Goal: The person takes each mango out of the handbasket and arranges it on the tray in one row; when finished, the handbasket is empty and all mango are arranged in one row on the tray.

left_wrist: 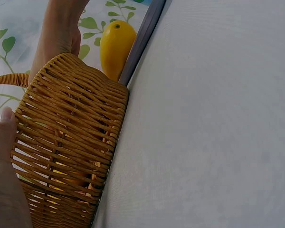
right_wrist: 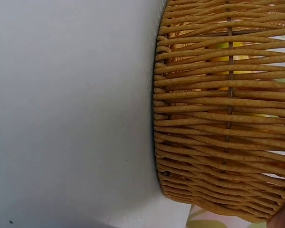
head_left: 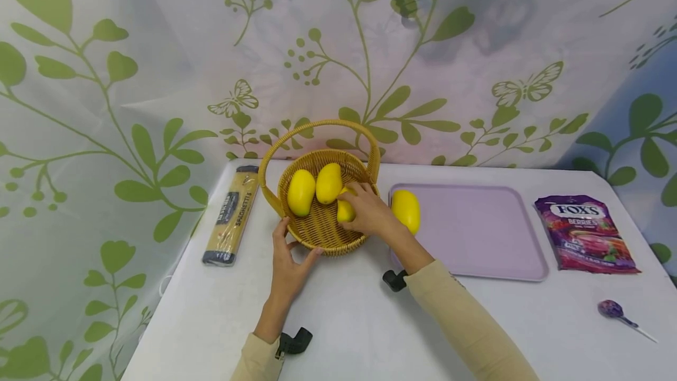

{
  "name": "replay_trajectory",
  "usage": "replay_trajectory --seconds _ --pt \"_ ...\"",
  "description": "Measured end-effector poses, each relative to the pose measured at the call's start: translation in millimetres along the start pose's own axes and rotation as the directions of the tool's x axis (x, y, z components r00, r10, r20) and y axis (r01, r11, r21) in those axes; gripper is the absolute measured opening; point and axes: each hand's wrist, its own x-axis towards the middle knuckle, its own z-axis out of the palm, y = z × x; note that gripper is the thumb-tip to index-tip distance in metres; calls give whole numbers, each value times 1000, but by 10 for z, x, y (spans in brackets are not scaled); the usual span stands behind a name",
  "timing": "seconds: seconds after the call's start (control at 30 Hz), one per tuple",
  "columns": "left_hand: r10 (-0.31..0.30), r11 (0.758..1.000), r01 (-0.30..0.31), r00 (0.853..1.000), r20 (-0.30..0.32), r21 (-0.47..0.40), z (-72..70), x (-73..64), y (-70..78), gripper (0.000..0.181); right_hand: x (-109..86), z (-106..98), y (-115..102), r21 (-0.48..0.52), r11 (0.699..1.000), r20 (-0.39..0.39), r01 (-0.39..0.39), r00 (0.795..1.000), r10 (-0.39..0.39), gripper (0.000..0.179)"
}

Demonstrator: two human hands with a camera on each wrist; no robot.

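Note:
A round wicker basket (head_left: 322, 240) with a tall arched handle stands on the table, with yellow mangoes (head_left: 301, 193) inside. My left hand (head_left: 287, 269) holds the basket at its near left side, fingers along the wall and thumb at the front; the left wrist view shows the thumb (left_wrist: 2, 137) against the weave. My right hand (head_left: 370, 210) reaches over the right rim and grips a mango (head_left: 345, 210) inside, partly hidden by the fingers. Another mango (head_left: 405, 211) lies on the left edge of a lilac tray (head_left: 476, 234), right of the basket.
A spaghetti packet (head_left: 231, 216) lies left of the basket. On the far right are a purple candy bag (head_left: 587, 234) and a lollipop (head_left: 612, 309). A leaf-patterned curtain (head_left: 338, 46) hangs behind the white table (head_left: 349, 322).

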Motion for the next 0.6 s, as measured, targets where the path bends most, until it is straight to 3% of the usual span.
replay_trajectory --seconds 0.33,0.6 --pt "3 1000 -3 1000 1 -21 1 -1 1 95 -51 -39 -1 36 999 -60 40 997 -37 54" --pt "-6 1000 6 1000 5 -17 -6 -7 -7 95 -240 -167 -77 23 988 -166 152 975 -146 53"
